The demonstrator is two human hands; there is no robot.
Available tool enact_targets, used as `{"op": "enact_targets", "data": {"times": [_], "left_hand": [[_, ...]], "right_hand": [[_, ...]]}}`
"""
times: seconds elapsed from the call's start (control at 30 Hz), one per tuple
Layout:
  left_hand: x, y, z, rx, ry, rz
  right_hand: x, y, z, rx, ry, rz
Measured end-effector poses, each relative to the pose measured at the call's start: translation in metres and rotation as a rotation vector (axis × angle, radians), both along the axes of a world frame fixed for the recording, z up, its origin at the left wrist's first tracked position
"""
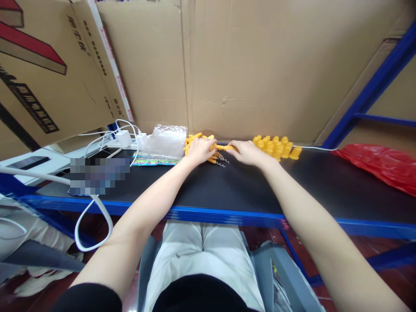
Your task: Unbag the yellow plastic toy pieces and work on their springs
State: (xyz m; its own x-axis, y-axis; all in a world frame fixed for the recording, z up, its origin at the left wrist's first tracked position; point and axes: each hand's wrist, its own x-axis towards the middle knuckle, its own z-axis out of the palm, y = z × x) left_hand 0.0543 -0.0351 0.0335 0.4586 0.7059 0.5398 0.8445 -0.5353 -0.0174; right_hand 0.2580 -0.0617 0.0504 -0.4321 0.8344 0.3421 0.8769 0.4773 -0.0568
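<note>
My left hand [202, 151] is closed on one end of a thin yellow ribbed plastic piece [222, 147], beside a heap of similar yellow pieces [189, 141]. The other end is between the fingers of my right hand [243, 151], so the piece spans the gap between both hands. Just below it, several small metal springs [221, 164] lie on the black shelf top [227, 190]. To the right of my right hand stand several yellow knobbed plastic parts [276, 146] in a close group. My fingers partly hide the held piece and the heap.
Clear plastic bags [167, 141] lie left of the heap on a colourful printed strip [156, 162]. White chargers [123, 138] and cables sit farther left, near a phone [29, 163]. A red plastic bag [380, 164] rests at right. Cardboard [260, 65] walls the back; a blue rail [224, 215] edges the front.
</note>
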Motion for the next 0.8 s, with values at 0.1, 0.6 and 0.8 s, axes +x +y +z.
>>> {"op": "enact_targets", "data": {"times": [0.1,0.6,0.8], "left_hand": [[0.001,-0.002,0.0,-0.042,0.004,0.014],[0.002,-0.007,0.004,-0.152,-0.009,0.098],[0.004,-0.01,0.006,-0.159,-0.018,0.092]], "right_hand": [[0.001,0.003,-0.002,0.024,-0.022,0.003],[-0.007,0.008,-0.014,0.157,-0.089,-0.003],[-0.003,0.008,-0.013,0.21,-0.063,0.022]]}}
